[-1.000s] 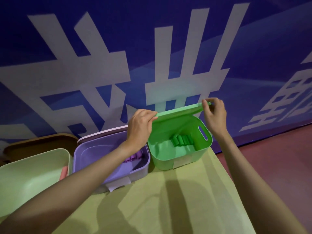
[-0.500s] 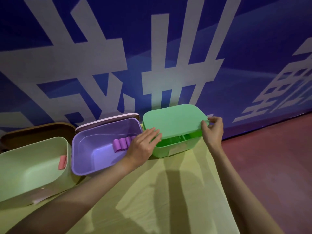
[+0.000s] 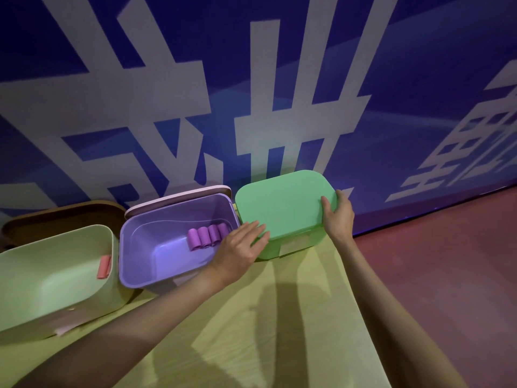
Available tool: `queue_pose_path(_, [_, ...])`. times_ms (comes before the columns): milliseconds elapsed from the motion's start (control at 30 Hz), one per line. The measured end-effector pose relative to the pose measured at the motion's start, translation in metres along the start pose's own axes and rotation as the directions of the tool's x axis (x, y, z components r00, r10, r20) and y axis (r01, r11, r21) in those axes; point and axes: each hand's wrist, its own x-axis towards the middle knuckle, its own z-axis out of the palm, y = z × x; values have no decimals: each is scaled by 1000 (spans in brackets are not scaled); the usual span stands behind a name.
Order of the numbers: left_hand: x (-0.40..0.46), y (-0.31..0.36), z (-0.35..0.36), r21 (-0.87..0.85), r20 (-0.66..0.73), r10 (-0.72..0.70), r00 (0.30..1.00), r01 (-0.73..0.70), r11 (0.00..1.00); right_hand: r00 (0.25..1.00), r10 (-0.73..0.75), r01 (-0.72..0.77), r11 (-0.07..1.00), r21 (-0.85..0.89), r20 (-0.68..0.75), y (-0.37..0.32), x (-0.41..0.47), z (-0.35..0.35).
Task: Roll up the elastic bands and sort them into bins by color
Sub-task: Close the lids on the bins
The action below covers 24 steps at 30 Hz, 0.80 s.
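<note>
Presently we seat the green lid point(image 3: 282, 204) on the green bin point(image 3: 291, 246) at the table's point(image 3: 251, 331) far right corner: left hand point(image 3: 237, 252) flat on it, right hand point(image 3: 337, 217) gripping its edge. Purple rolls point(image 3: 208, 236) lie in the open purple bin point(image 3: 140, 264); its lid likely comes next.

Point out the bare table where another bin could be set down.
Bare yellow-green tablecloth lies in front of the purple plastic bin and lidded green plastic bin, between both forearms. The back row, with the pale green bin, is crowded.
</note>
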Motion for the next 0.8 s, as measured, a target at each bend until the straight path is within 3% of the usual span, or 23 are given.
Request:
queue_pose_path(367, [-2, -4, -1, 15, 23, -25, 999, 25, 1000, 999, -30, 30, 998, -53, -10, 5, -5, 2])
queue_pose_path(600, [-6, -13, 8, 83, 45, 77, 996, -80, 993, 996, -89, 87, 987, -136, -11, 9, -7, 8])
queue_pose_path(800, [-11, -12, 13, 103, 44, 98, 994, -102, 989, 996, -83, 85, 995, -56, 37, 12, -12, 7])
